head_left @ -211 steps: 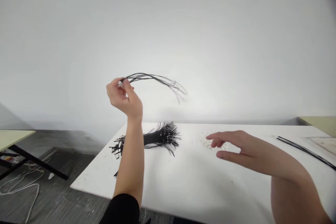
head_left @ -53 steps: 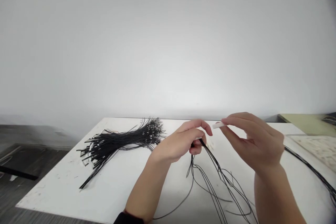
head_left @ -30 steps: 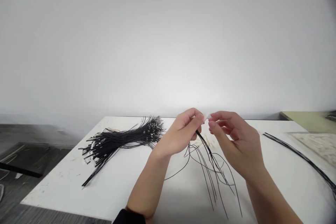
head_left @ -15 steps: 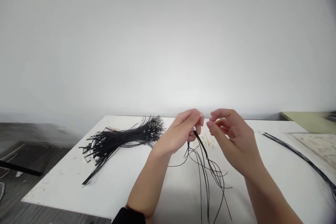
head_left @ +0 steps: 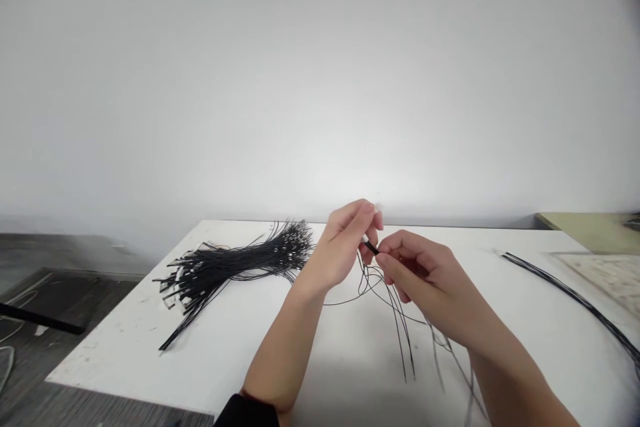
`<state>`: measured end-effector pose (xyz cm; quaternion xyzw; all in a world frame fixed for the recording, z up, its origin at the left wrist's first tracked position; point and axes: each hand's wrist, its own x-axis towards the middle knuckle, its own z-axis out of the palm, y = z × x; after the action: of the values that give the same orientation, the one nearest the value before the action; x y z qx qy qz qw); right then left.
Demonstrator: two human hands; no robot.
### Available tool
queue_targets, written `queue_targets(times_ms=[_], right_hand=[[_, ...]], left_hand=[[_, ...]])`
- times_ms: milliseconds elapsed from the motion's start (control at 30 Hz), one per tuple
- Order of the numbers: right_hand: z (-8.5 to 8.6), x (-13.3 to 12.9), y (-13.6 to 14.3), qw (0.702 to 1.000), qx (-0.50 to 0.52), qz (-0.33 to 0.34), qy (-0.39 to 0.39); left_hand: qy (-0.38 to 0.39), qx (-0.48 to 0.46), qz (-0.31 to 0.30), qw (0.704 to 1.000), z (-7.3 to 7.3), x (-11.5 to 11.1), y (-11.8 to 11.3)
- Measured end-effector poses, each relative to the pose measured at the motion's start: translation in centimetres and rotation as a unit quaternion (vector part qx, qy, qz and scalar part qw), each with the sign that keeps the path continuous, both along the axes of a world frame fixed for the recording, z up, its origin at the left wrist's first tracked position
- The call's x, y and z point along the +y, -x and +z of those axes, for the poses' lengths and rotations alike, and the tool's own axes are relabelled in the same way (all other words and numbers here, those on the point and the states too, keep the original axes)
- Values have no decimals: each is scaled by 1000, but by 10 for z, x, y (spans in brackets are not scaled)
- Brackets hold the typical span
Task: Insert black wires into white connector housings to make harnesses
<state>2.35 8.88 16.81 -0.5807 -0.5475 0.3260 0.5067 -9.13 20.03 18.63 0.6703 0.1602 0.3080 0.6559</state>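
Observation:
Thin black wires (head_left: 400, 330) hang below both hands over the white table. My left hand (head_left: 345, 240) is closed around a black cable with a white end, and a small pale piece shows at its fingertips. Close on its right, my right hand (head_left: 425, 267) pinches the black sleeved part (head_left: 371, 248) of that cable between thumb and fingers. Loose wire ends trail toward the table's front, some blurred. A big bundle of black wires (head_left: 250, 261) with white connectors lies to the left of my left hand.
The white table (head_left: 125, 353) stands against a pale wall. More black cables (head_left: 565, 288) curve along its right side. At the far right are a greenish surface (head_left: 580, 221) and a tray-like board (head_left: 605, 280) with pale pieces. A black bar (head_left: 40, 319) crosses the lower left.
My right hand has moved left and down and closed on the cable beside my left hand. The hanging wires have swung to the right. The pale pieces on the table are now hidden.

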Motion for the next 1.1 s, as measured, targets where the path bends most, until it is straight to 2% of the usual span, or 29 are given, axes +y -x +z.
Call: queue_targets(times_ms=[133, 233, 367, 600, 700, 933, 1033, 1100], right_hand=[[1, -2, 2, 999, -31, 34, 10], [1, -1, 5, 998, -51, 37, 2], [-2, 1, 9, 988, -129, -46, -75], [-13, 6, 14, 934, -258, -137, -205], [-13, 6, 15, 939, -242, -132, -205], [-11, 6, 15, 966, -186, -117, -134], [-13, 8, 17, 956, -225, -127, -139], [-16, 9, 18, 930, -286, -155, -169]], left_hand=[[-72, 3, 20, 997, 1, 0, 4], [-57, 14, 7, 998, 0, -1, 4], [-13, 19, -14, 1000, 0, -1, 3], [38, 7, -8, 999, 1, 2, 3], [47, 8, -9, 999, 3, 3, 3], [22, 33, 33, 999, 5, 1, 3], [10, 39, 40, 998, 6, 0, 3], [8, 37, 37, 999, 6, 1, 3]])
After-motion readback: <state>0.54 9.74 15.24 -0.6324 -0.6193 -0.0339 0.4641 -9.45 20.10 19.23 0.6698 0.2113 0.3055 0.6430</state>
